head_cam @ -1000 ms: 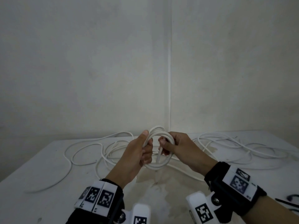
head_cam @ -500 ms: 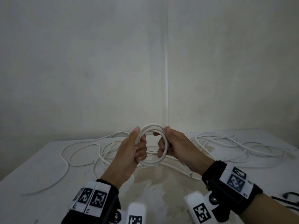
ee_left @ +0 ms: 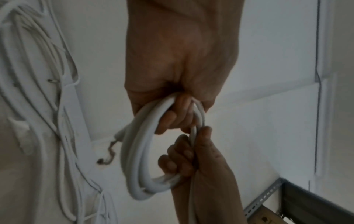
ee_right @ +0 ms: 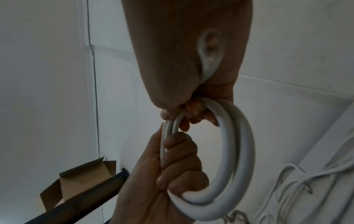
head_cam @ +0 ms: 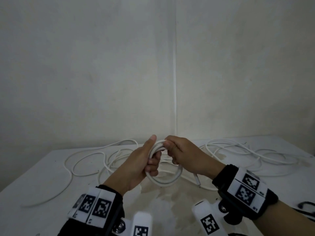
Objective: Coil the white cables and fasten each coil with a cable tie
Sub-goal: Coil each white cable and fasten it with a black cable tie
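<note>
White cable coil (head_cam: pixel 163 180): several turns wound into a small ring, held upright in the air above the table (head_cam: pixel 42 181), between both hands. Bare wire strands trail from its cut end in the left wrist view.

Left hand (head_cam: pixel 136 166): fingers curled through the ring's left side, thumb upright along the outer turns; firm hold on the coil.

Right hand (head_cam: pixel 185 155): fingers and thumb closed over the coil's top right, with a strand of the same cable running through the fist.

Loose white cables (head_cam: pixel 242 154): sprawled in tangled loops over the table's far half, left and right of the hands, well apart from the held coil.

Both wrists: black bands with white square-coded markers.

Black cord (head_cam: pixel 305 207): at the table's right edge, partly out of frame.

Cardboard box (ee_right: pixel 76 178): open flaps, seen past the table's edge in the right wrist view.

Walls: plain white, meeting in a corner behind the table.
</note>
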### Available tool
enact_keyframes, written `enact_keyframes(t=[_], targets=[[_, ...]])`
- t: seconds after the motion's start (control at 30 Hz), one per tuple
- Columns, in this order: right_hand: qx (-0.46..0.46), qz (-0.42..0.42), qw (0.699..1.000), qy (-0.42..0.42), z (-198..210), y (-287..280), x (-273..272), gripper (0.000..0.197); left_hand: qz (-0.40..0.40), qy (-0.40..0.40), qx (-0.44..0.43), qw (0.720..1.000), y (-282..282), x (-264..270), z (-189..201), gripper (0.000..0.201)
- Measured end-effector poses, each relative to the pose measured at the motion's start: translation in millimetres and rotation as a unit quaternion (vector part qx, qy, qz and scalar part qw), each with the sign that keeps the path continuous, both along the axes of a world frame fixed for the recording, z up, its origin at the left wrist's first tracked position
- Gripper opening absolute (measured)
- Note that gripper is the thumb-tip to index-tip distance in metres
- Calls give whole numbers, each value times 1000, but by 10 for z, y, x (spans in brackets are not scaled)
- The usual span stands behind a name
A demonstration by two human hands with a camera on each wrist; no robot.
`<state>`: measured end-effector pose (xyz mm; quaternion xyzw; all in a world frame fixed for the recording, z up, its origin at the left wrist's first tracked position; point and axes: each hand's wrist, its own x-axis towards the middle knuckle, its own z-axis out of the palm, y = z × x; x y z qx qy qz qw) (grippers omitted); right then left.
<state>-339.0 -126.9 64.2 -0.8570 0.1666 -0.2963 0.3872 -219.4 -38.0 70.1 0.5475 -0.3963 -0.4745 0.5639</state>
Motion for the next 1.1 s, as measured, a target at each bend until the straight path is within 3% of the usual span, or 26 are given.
enact_keyframes(t=[0.23, 0.33, 0.43, 0.5, 0.57, 0.63, 0.7, 0.8, 0.9, 1.1], targets=[[37, 24, 999, -22, 69, -4, -27, 26, 76, 1, -56, 996, -19, -71, -56, 48], [-81, -22, 997, 1, 66, -65, -82, 27, 96, 48, -67, 992, -7, -37, -68, 48], [-272, -123, 952, 65, 25, -168, -139, 30, 110, 68, -66, 989, 4, 0, -73, 48], [-292, -152, 939, 104, 11, -168, -146, 29, 111, 65, -63, 990, 12, -10, -90, 48], [-228, -145, 958, 96, -6, -142, -119, 32, 109, 64, -63, 990, 12, -31, -106, 48], [-91, -118, 987, 51, 16, -45, -103, 40, 108, 71, -67, 989, 5, -46, -105, 48], [34, -73, 997, 8, 62, 49, -91, 38, 116, 77, -72, 988, 0, -38, -103, 48], [50, -39, 998, 25, 44, 105, -96, 27, 124, 78, -82, 986, -8, -15, -95, 47], [109, -37, 993, -32, -78, 55, -57, 6, 127, 71, -90, 985, -34, -15, -88, 48], [268, -7, 954, -131, -161, 48, -17, 14, 128, 69, -93, 985, -60, -60, -108, 48]])
